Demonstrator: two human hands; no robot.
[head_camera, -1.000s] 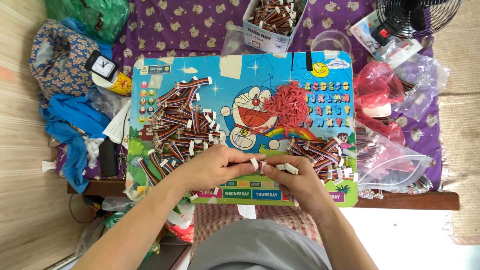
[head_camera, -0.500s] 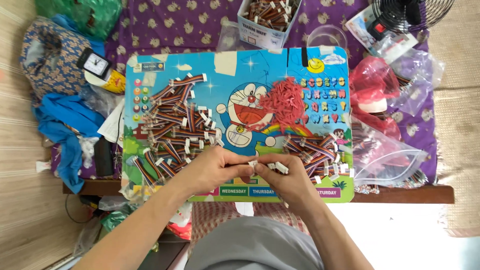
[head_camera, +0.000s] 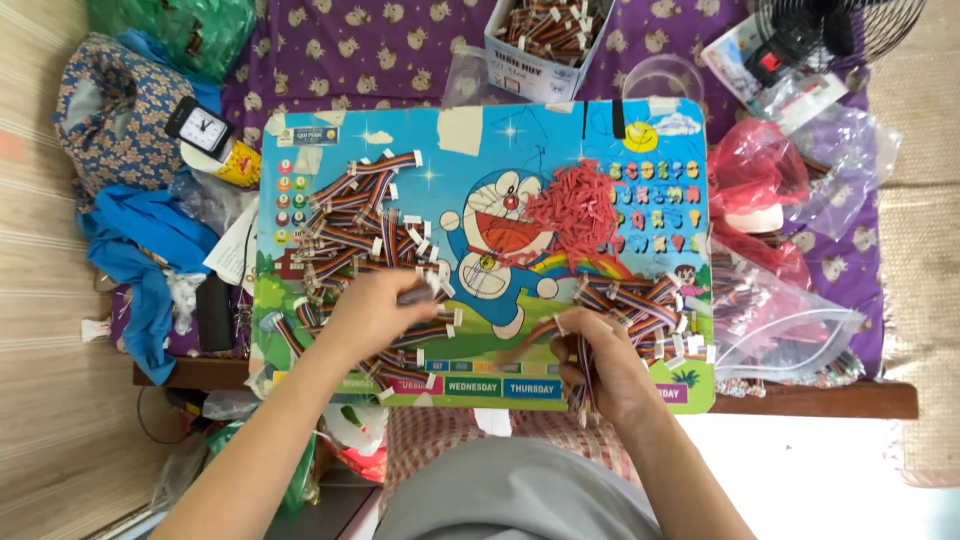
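My left hand (head_camera: 375, 308) reaches into the big pile of striped ribbon cables (head_camera: 350, 240) on the left of the cartoon-printed board (head_camera: 480, 160), fingers pinching one cable with a white connector at about the pile's right edge. My right hand (head_camera: 600, 365) is near the board's front edge, closed on a bundle of ribbon cables (head_camera: 545, 335) that sticks out to the left. A second pile of cables (head_camera: 640, 300) lies just beyond the right hand. A heap of small red pieces (head_camera: 575, 205) sits in the middle right of the board.
A cardboard box of cables (head_camera: 545, 35) stands at the back. Clear plastic bags (head_camera: 780, 320) and a red bag (head_camera: 750, 165) lie to the right, a fan (head_camera: 840, 25) at the far right corner. A small black clock (head_camera: 205, 130), blue cloth (head_camera: 140, 240) and patterned cloth lie left.
The hands were together at the board's front middle. They have parted: the left hand has moved up and left into the cable pile, the right hand has stayed low with its bundle.
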